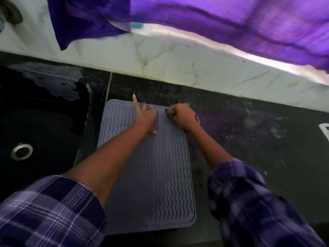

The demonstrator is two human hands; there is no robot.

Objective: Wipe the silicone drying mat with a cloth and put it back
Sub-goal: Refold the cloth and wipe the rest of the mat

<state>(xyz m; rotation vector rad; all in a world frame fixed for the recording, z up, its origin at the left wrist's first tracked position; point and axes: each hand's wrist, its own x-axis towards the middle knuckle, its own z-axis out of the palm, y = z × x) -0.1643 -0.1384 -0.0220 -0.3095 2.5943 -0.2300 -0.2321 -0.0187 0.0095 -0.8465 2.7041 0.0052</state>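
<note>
Counter (249, 139): dark stone, under both hands and reaching away to the right of the right hand.
Sink (35, 122): black basin with a metal drain, left of the left hand.
Purple cloth (231, 24): hangs above and beyond both hands, along the tiled wall.
Silicone drying mat (151, 175): grey, wavy-ribbed, flat on the counter beneath both hands.
Left hand (145, 116): fingers spread flat, pressing the mat near its far edge.
Right hand (183, 115): curled at the mat's far right corner; whether it grips anything cannot be told.
</note>
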